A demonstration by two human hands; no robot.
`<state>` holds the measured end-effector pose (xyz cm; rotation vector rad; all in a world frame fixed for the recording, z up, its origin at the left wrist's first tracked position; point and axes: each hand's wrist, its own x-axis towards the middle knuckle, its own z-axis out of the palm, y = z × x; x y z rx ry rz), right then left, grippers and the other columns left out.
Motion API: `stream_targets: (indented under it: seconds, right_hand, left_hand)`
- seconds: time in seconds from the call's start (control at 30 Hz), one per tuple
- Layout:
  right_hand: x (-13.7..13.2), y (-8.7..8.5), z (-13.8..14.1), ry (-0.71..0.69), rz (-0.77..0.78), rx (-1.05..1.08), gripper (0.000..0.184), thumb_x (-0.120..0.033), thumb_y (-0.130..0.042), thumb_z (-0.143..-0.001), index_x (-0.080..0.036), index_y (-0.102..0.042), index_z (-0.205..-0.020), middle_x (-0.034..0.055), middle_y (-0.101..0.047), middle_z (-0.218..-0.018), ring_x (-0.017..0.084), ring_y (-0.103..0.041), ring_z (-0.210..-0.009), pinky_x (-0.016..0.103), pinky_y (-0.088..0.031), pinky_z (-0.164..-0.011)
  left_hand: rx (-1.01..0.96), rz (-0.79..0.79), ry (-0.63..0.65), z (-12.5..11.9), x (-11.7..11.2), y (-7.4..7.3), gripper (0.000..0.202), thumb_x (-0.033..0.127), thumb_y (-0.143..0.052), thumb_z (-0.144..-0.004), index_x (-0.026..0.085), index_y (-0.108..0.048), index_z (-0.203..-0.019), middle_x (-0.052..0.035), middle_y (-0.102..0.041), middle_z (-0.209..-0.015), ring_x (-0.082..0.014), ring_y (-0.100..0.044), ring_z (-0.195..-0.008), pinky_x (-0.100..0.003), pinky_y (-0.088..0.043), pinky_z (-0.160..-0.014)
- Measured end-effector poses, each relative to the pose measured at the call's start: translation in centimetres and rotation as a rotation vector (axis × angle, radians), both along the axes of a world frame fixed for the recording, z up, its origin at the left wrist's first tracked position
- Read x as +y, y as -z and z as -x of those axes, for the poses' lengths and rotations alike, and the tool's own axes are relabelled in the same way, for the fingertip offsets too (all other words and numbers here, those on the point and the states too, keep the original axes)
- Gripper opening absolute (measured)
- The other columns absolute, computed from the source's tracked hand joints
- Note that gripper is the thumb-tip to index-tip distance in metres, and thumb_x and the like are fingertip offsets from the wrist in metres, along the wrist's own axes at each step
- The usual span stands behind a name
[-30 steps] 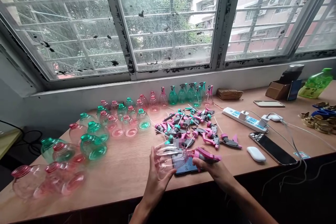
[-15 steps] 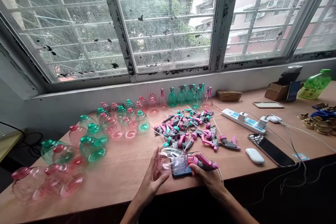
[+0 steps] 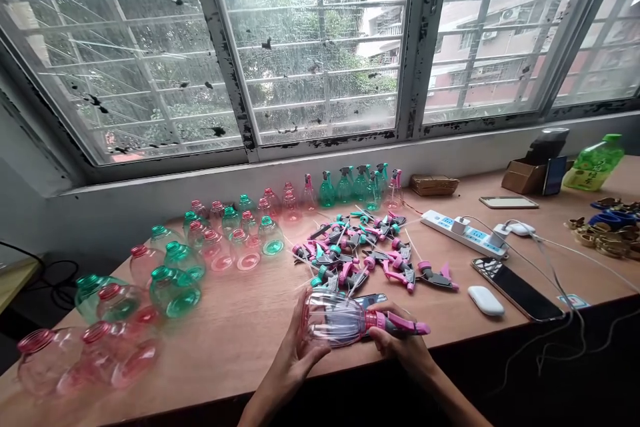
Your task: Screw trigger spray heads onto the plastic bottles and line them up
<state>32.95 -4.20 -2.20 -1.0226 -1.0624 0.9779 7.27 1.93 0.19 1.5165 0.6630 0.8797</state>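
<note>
Since the round-bellied bottle of clear, pink-tinted plastic [image 3: 335,318] looks thin-walled and has nothing visible inside, it can probably be counted as super light. It's held on its side near the front edge of the brown wooden table [image 3: 240,347], neck pointing right, with a dark-screened phone [image 3: 376,298] partly hidden behind it. The belly is cupped by the left hand [image 3: 294,352], fingers and thumb closed around the base end. The pink-and-grey plastic trigger spray head [image 3: 400,325] is pinched at its collar by the right hand [image 3: 404,349], right up against the neck; how far the threads are engaged can't be told from here.

Handling-wise, some give should be expected in the belly if it's squeezed hard, and the glossy curve could be a bit slippery. Breakage seems unlikely, denting maybe. The bottle is best gripped low and wide, and the head by its stiff collar, as the trigger looks easily pressed by accident.
</note>
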Motion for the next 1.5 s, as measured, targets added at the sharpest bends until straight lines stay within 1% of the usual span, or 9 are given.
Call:
stream_targets:
  seconds: [0.23,0.4,0.53,0.67,0.83,1.07,1.27,1.37,1.5]
  right_hand:
    - [-0.1,0.0,0.6,0.008,-0.02,-0.037,0.029,-0.041,-0.093,-0.078,-0.025,-0.075,-0.093,-0.005,-0.067,-0.064,0.016,-0.061,-0.049,0.025,-0.055,-0.047]
    - [0.2,0.6,0.5,-0.016,-0.003,-0.028,0.038,-0.052,-0.089,-0.083,-0.024,-0.066,-0.094,-0.0083,-0.062,-0.05,0.014,-0.056,-0.039,0.023,-0.05,-0.041]
    - [0.3,0.8,0.6,-0.027,0.01,-0.027,0.046,-0.061,-0.087,-0.083,-0.023,-0.063,-0.092,-0.0019,-0.074,-0.058,0.016,-0.064,-0.043,0.024,-0.053,-0.043]
    - [0.2,0.5,0.7,-0.028,0.024,-0.029,0.047,-0.062,-0.09,-0.08,-0.023,-0.064,-0.09,-0.0007,-0.076,-0.06,0.015,-0.064,-0.044,0.024,-0.054,-0.044]
    - [0.2,0.1,0.5,-0.035,0.019,-0.025,0.048,-0.067,-0.083,-0.086,-0.023,-0.063,-0.089,0.0013,-0.077,-0.06,0.016,-0.063,-0.045,0.027,-0.052,-0.046]
    - [-0.3,-0.3,0.9,-0.061,0.05,-0.011,0.048,-0.062,-0.091,-0.08,-0.022,-0.067,-0.092,0.0002,-0.078,-0.061,0.016,-0.066,-0.049,0.025,-0.055,-0.049]
    - [-0.4,-0.6,0.8,-0.065,0.053,-0.002,0.05,-0.063,-0.09,-0.082,-0.02,-0.066,-0.092,0.0018,-0.077,-0.058,0.018,-0.067,-0.048,0.027,-0.054,-0.047]
    - [-0.2,-0.5,0.8,-0.062,0.06,-0.001,0.051,-0.065,-0.089,-0.081,-0.021,-0.066,-0.091,0.0012,-0.076,-0.057,0.017,-0.065,-0.044,0.027,-0.054,-0.046]
    - [-0.2,-0.5,1.0,-0.064,0.074,0.004,0.05,-0.064,-0.091,-0.079,-0.022,-0.068,-0.094,-0.0011,-0.076,-0.057,0.018,-0.067,-0.045,0.025,-0.052,-0.045]
  left_hand:
    - [0.049,0.0,-0.019,0.2,-0.3,-0.3,0.108,0.048,-0.08,-0.094,0.034,-0.011,-0.175,-0.0133,-0.037,-0.179,-0.0415,-0.037,-0.164,-0.059,-0.026,-0.136]
    - [0.054,-0.012,-0.039,0.0,-0.1,0.2,0.098,0.049,-0.075,-0.098,0.039,-0.015,-0.174,-0.0104,-0.025,-0.184,-0.0387,-0.038,-0.164,-0.056,-0.034,-0.133]
    - [0.066,-0.016,-0.049,0.1,-0.5,0.2,0.113,0.047,-0.082,-0.093,0.037,-0.004,-0.175,-0.0155,-0.039,-0.177,-0.0399,-0.044,-0.16,-0.058,-0.032,-0.134]
    - [0.04,-0.032,-0.032,0.3,-0.3,0.0,0.107,0.05,-0.081,-0.093,0.031,-0.015,-0.175,-0.0139,-0.031,-0.181,-0.0439,-0.027,-0.167,-0.06,-0.023,-0.137]
    - [-0.013,-0.051,0.022,0.2,0.1,0.5,0.107,0.05,-0.084,-0.089,0.042,-0.019,-0.173,-0.0098,-0.021,-0.185,-0.0442,-0.043,-0.159,-0.06,-0.039,-0.129]
    - [0.006,-0.039,-0.007,0.5,-0.2,0.1,0.108,0.041,-0.087,-0.089,0.038,-0.02,-0.174,-0.0095,-0.026,-0.184,-0.0432,-0.03,-0.166,-0.061,-0.02,-0.137]
    - [-0.011,-0.04,-0.009,0.0,-0.1,0.3,0.103,0.045,-0.081,-0.093,0.043,-0.017,-0.173,-0.0099,-0.017,-0.186,-0.0419,-0.043,-0.159,-0.06,-0.03,-0.134]
    - [-0.014,-0.028,-0.009,0.2,-0.3,0.1,0.111,0.041,-0.083,-0.093,0.042,-0.008,-0.174,-0.0092,-0.015,-0.187,-0.0412,-0.032,-0.165,-0.058,-0.025,-0.136]
    - [-0.039,-0.006,0.025,0.6,-0.3,-0.2,0.108,0.05,-0.085,-0.089,0.035,-0.021,-0.174,-0.011,-0.021,-0.185,-0.0454,-0.034,-0.164,-0.06,-0.03,-0.134]
